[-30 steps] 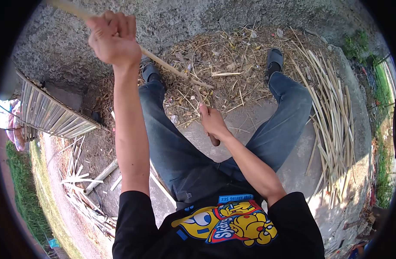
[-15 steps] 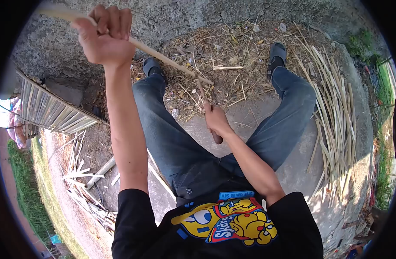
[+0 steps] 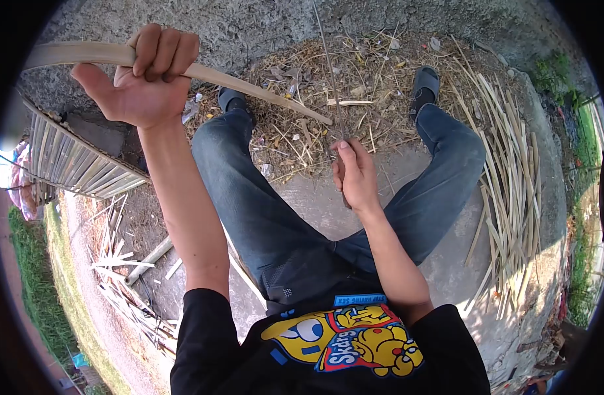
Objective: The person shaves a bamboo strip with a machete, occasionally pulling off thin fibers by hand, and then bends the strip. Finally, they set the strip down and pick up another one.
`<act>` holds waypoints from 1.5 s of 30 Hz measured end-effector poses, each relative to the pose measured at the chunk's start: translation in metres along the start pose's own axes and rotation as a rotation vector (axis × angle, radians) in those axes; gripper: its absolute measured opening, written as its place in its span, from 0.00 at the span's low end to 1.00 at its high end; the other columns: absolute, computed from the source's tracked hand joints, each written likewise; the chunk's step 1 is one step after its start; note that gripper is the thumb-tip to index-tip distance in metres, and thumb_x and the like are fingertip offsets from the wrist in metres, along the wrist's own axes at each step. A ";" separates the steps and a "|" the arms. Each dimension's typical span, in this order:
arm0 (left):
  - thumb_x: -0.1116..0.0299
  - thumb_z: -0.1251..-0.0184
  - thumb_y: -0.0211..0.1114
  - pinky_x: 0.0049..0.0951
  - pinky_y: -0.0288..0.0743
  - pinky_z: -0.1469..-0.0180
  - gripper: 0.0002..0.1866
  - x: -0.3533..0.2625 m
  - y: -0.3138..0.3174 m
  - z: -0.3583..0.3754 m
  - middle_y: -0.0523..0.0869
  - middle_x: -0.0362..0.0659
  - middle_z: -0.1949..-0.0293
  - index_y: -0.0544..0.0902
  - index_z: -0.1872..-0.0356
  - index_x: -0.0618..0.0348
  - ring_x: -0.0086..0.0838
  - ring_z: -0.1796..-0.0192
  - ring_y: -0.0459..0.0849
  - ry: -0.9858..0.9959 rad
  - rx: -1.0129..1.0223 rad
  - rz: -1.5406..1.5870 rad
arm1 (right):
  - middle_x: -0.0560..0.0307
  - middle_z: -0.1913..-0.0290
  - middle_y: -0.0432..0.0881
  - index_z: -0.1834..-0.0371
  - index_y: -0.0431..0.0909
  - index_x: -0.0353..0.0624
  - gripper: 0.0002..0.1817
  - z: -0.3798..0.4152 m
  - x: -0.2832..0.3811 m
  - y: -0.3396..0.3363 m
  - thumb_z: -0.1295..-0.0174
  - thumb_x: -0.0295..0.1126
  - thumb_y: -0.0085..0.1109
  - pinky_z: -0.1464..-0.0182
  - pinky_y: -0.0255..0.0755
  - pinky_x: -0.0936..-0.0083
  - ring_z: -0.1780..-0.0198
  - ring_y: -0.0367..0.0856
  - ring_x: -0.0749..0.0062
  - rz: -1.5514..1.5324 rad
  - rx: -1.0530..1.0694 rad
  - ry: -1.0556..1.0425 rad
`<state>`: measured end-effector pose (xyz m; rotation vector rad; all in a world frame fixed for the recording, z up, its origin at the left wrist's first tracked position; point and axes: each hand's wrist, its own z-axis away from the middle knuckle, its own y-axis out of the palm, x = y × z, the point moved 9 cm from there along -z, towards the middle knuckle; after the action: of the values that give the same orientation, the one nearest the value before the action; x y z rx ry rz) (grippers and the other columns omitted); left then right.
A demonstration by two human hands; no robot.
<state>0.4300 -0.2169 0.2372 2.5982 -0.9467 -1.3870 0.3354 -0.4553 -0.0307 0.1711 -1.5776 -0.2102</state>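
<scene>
My left hand (image 3: pixel 150 89) is raised at the upper left, its fingers curled over a long pale bamboo strip (image 3: pixel 249 89) and its thumb stretched out beneath it. The strip slants down to the right, its lower end hanging between my feet. In front of my lap, my right hand (image 3: pixel 356 174) is closed round a knife's handle, mostly hidden by the palm. The knife's long thin blade (image 3: pixel 333 72) points forward, seen nearly edge-on, just right of the strip's lower end.
A large pile of bamboo strips (image 3: pixel 512 184) lies on the right, beyond my leg. More split pieces (image 3: pixel 127 303) and a bamboo pole (image 3: pixel 150 260) are at the lower left. A slatted bamboo panel (image 3: pixel 78 158) stands on the left. Shavings and dry leaves (image 3: pixel 295 79) cover the ground by the rough wall.
My left hand has shifted slightly left, and its thumb has opened out. My right hand has moved a little right, and the knife has swung upright, away from the strip's end.
</scene>
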 end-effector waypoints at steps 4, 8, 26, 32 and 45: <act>0.11 0.51 0.55 0.29 0.41 0.71 0.44 0.002 0.024 0.000 0.47 0.29 0.85 0.53 0.84 0.43 0.21 0.80 0.43 0.086 -0.197 -0.217 | 0.64 0.82 0.69 0.61 0.74 0.39 0.30 0.020 -0.028 0.031 0.20 0.58 0.41 0.82 0.61 0.81 0.85 0.66 0.83 -0.106 0.064 0.324; 0.08 0.50 0.44 0.29 0.38 0.73 0.45 0.001 0.023 0.002 0.47 0.30 0.85 0.50 0.82 0.44 0.22 0.80 0.42 0.181 -0.391 -0.360 | 0.67 0.83 0.67 0.69 0.73 0.39 0.32 0.018 0.039 0.053 0.20 0.58 0.41 0.80 0.60 0.82 0.83 0.67 0.84 -0.091 0.101 0.141; 0.14 0.38 0.34 0.29 0.39 0.73 0.42 0.003 0.034 -0.006 0.47 0.32 0.83 0.52 0.80 0.46 0.23 0.78 0.41 0.272 -0.453 -0.440 | 0.61 0.82 0.70 0.72 0.71 0.40 0.34 -0.001 0.037 0.028 0.20 0.60 0.38 0.83 0.61 0.79 0.86 0.68 0.80 -0.054 -0.009 0.001; 0.15 0.36 0.30 0.28 0.38 0.75 0.41 0.000 0.023 0.013 0.48 0.33 0.85 0.52 0.81 0.46 0.23 0.80 0.41 0.278 -0.559 -0.494 | 0.62 0.81 0.70 0.67 0.73 0.39 0.35 -0.016 0.010 0.011 0.22 0.64 0.39 0.84 0.62 0.81 0.86 0.68 0.80 0.064 0.047 0.336; 0.16 0.34 0.33 0.28 0.39 0.76 0.41 -0.003 0.034 0.005 0.47 0.33 0.85 0.52 0.82 0.46 0.22 0.80 0.41 0.244 -0.510 -0.464 | 0.63 0.80 0.70 0.67 0.71 0.42 0.32 0.007 -0.092 -0.015 0.23 0.63 0.43 0.83 0.63 0.77 0.85 0.66 0.81 0.101 0.045 0.661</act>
<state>0.4079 -0.2419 0.2467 2.5652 0.0558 -1.1385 0.3296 -0.4476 -0.1238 0.1733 -0.9301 -0.0286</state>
